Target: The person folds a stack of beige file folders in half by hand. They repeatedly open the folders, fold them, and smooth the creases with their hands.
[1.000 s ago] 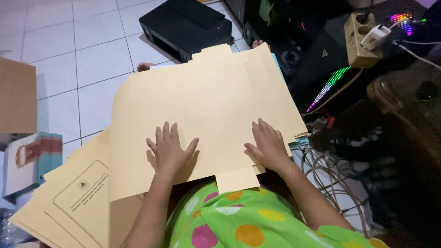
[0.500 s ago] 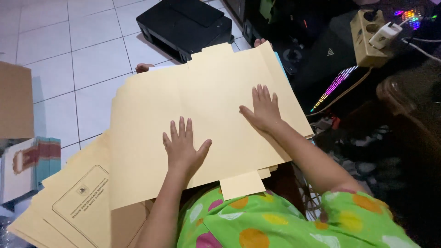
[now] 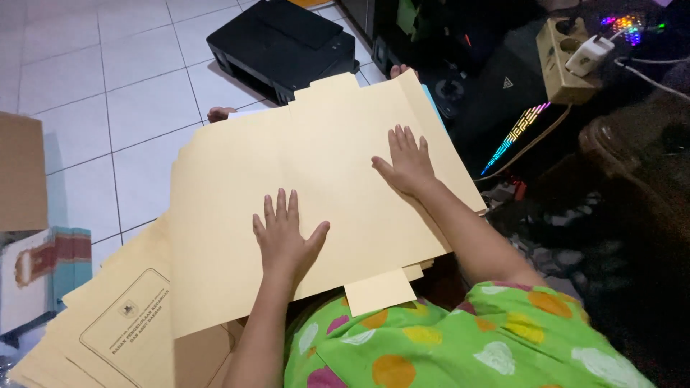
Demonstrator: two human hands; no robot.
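A large tan card folder sheet (image 3: 237,194) with tabs on its edges lies spread over my lap. My left hand (image 3: 285,236) rests flat on its near middle, fingers apart. My right hand (image 3: 407,162) presses flat on the sheet's right part, further from me, fingers spread. Neither hand holds anything. More sheets of the same tan card (image 3: 118,327) lie in a pile under it at the lower left; the top one bears a printed frame.
A black printer (image 3: 284,43) sits on the white tiled floor (image 3: 108,93) beyond the sheet. To the right are a beige power strip (image 3: 564,54) with a white plug, cables and a lit keyboard edge (image 3: 514,136). A brown box (image 3: 21,172) stands at left.
My right hand has slid up and to the right across the sheet, away from me. My left hand has stayed flat near the sheet's near edge.
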